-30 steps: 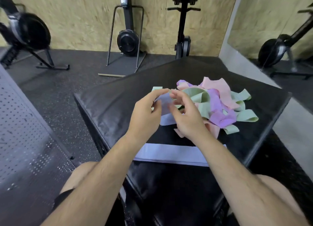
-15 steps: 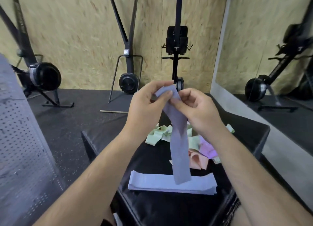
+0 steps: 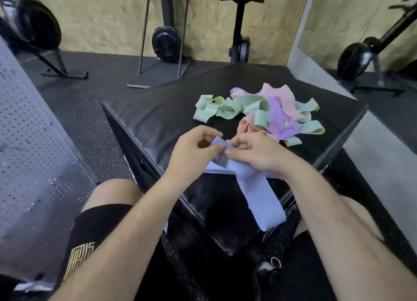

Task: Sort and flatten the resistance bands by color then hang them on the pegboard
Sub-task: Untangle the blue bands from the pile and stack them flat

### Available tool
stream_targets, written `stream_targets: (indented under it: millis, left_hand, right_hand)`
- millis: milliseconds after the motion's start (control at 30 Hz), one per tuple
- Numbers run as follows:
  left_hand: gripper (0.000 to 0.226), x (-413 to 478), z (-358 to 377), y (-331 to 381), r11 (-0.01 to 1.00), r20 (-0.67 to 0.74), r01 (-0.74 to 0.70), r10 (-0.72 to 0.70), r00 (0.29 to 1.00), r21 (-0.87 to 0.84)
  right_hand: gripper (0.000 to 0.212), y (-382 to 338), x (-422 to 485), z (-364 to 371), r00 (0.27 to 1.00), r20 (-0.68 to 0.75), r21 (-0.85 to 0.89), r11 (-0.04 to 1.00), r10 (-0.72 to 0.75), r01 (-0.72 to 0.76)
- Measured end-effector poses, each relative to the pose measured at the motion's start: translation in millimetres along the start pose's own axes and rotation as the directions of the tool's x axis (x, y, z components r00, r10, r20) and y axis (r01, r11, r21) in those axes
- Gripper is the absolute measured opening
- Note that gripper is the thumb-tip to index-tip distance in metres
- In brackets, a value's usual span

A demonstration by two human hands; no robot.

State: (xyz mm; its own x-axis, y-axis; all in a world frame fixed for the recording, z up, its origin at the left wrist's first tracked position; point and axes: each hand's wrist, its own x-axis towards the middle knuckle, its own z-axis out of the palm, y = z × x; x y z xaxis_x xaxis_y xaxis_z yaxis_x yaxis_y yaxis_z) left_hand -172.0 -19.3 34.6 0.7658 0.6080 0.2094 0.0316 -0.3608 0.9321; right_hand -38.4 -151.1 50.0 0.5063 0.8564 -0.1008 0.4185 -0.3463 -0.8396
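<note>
A lavender-blue resistance band [image 3: 259,197] hangs from both my hands over the near edge of a black padded box [image 3: 158,120]. My left hand [image 3: 191,151] pinches its top end between thumb and fingers. My right hand [image 3: 255,153] pinches the same end from the other side. Under my hands lies a flat stack of blue bands [image 3: 216,166], mostly hidden. Farther back on the box sits a tangled pile of green bands [image 3: 216,110], pink bands [image 3: 282,97] and purple bands [image 3: 278,118].
A grey perforated pegboard [image 3: 33,147] leans at the left, close to my left knee. Black exercise machines [image 3: 167,41] stand on the dark rubber floor along the wooden back wall. A mirror [image 3: 372,41] fills the right side.
My hands came down from chest height to just above the box with the blue band still in them. The view tipped downward; the band's free end now hangs past the box's front edge.
</note>
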Motion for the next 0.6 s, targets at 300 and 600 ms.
stream_targets:
  millis: [300, 600]
  left_hand:
    - [0.01, 23, -30, -31, 0.987, -0.094, 0.138, -0.145, 0.985, -0.079]
    - [0.01, 44, -47, -63, 0.977, -0.156, 0.201, -0.188, 0.97, 0.068]
  right_hand:
    - [0.032, -13, 43, -15, 0.985, 0.152, -0.222, 0.974, 0.085, -0.05]
    - [0.035, 15, 95, 7, 0.981, 0.172, -0.247, 0.968, 0.094, -0.05]
